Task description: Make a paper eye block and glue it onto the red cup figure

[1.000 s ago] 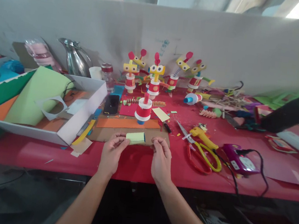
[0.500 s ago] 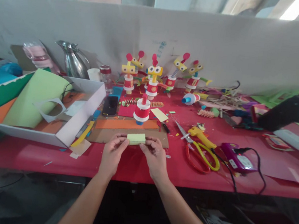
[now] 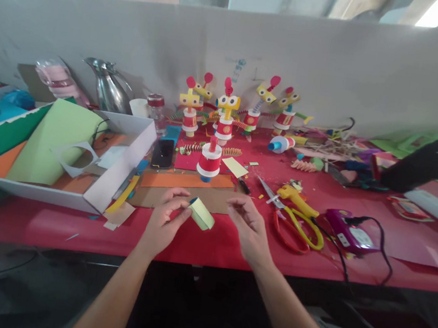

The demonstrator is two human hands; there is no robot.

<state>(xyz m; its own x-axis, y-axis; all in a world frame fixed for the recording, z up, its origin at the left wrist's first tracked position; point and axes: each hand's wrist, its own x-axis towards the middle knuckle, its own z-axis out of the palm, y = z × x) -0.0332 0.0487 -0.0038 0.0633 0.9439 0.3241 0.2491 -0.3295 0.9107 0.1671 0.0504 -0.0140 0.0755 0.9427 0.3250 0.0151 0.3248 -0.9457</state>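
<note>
My left hand (image 3: 168,222) pinches one end of a pale green paper tube (image 3: 201,214) between thumb and fingers. The tube tilts down to the right over the table's front part. To its right, my right hand (image 3: 250,226) is apart from the tube, its fingers loosely spread with nothing in them. Just beyond the hands lie a brown cardboard sheet (image 3: 182,198) and an orange paper strip (image 3: 184,180). Behind these stands a red and white paper-cup figure (image 3: 209,160) with a blue base.
Several finished paper-cup figures (image 3: 224,127) stand along the wall. On the left is a white box (image 3: 119,172) of coloured paper, near a phone (image 3: 163,153). Rightward lie scissors (image 3: 300,228), a yellow glue gun (image 3: 297,199) and a purple power box (image 3: 350,234) with cables.
My right hand has let go of the tube and moved right. In my left hand the tube has swung from level to slanting down to the right.
</note>
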